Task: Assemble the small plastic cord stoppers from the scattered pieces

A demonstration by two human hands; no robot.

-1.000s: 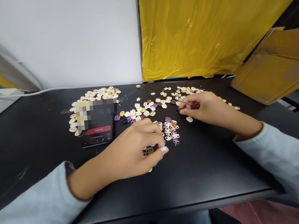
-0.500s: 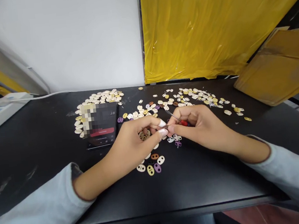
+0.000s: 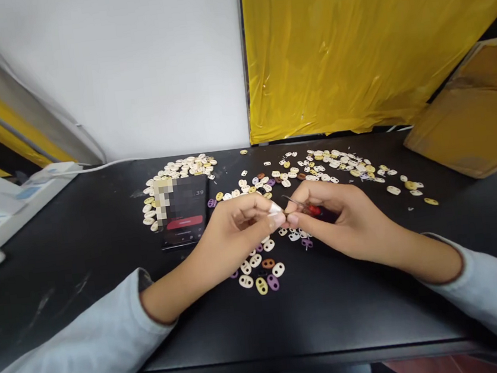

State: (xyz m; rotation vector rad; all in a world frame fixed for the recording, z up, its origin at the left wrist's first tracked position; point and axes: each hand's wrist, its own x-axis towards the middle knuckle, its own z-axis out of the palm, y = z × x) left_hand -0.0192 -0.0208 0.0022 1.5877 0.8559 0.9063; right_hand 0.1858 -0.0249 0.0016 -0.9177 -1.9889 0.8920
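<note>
My left hand [image 3: 239,226] is closed in a pinch. Its thumb and index finger hold a tiny brownish piece [image 3: 286,214], mostly covered by the fingertips. My right hand [image 3: 339,212] meets it there, fingertips touching the same piece. Within its curled fingers lies a slim tool [image 3: 311,208] with a red handle, its thin metal shaft pointing up and left; whether it is a screwdriver I cannot tell. Just below my left hand sit several oval two-holed buttons, among them a yellow one [image 3: 261,285], a purple one [image 3: 273,282] and a brown one [image 3: 268,264].
Behind my left hand a phone [image 3: 185,232] with a red bar lies on the black table [image 3: 300,324]. Pale oval pieces [image 3: 179,169] curve around it. More small pieces [image 3: 339,161] spread at the back right. A cardboard box [image 3: 469,119] stands right, a white power strip [image 3: 37,189] left.
The whole view has shifted slightly, so things appear further right. Both hands keep their pinch together, with small finger movements. Brown pieces seen beneath my left hand are now hidden.
</note>
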